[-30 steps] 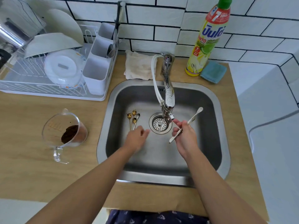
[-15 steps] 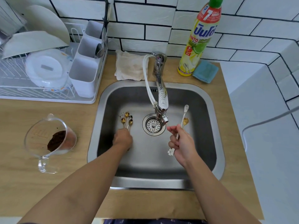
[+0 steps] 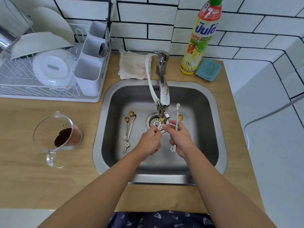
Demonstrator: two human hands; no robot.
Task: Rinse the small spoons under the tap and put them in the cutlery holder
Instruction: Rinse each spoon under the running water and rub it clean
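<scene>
My left hand (image 3: 150, 142) pinches a small gold spoon (image 3: 162, 120) and holds its bowl under the tap (image 3: 162, 96), over the drain (image 3: 155, 122). My right hand (image 3: 180, 137) grips two small spoons, one white (image 3: 177, 112) and one gold (image 3: 180, 117), their bowls pointing away from me. Three more dirty small spoons (image 3: 129, 129) lie on the floor of the steel sink (image 3: 205, 129), left of the drain. The white cutlery holder (image 3: 89, 68) stands on the right end of the dish rack at the back left, with a large spoon in its middle compartment.
A dish rack (image 3: 32, 89) with plates and a lid fills the back left. A glass measuring jug (image 3: 56, 137) with brown grounds stands on the wooden counter left of the sink. Behind the sink lie a cloth (image 3: 131, 65), a detergent bottle (image 3: 200, 38) and a blue sponge (image 3: 208, 69).
My left hand picked one gold spoon from the pile on the sink floor and brought it right, under the tap. My right hand kept its two spoons beside the tap.
</scene>
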